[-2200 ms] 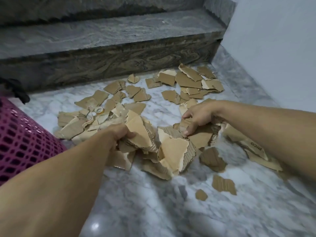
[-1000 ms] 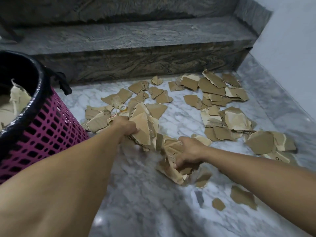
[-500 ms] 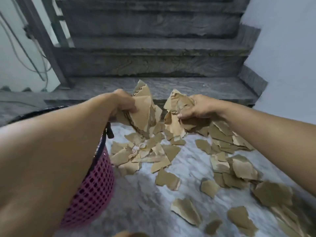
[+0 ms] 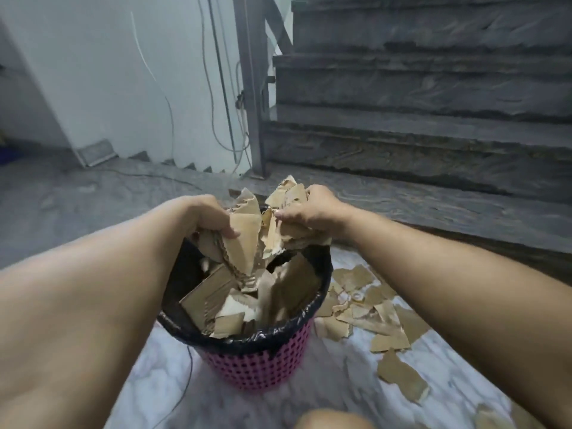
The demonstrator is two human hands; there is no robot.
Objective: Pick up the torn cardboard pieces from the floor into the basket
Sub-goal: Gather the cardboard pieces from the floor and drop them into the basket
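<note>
A pink perforated basket (image 4: 253, 370) with a black liner stands on the marble floor in front of me, partly filled with torn cardboard (image 4: 213, 297). My left hand (image 4: 207, 216) grips a bunch of torn cardboard pieces (image 4: 243, 246) right above the basket's opening. Beside it my right hand (image 4: 312, 212) grips a second bunch of pieces (image 4: 288, 198) over the far rim. More torn cardboard pieces (image 4: 380, 314) lie scattered on the floor to the right of the basket.
Dark stone stairs (image 4: 433, 88) rise at the back right. A metal post (image 4: 250, 85) and hanging cables (image 4: 216, 88) stand by the white wall behind the basket. A thin cord (image 4: 185, 376) trails on the floor at the basket's left.
Both hands lifted their bunches of cardboard off the floor and carried them left. They now hold them over the basket's opening, and my view has turned left with them.
</note>
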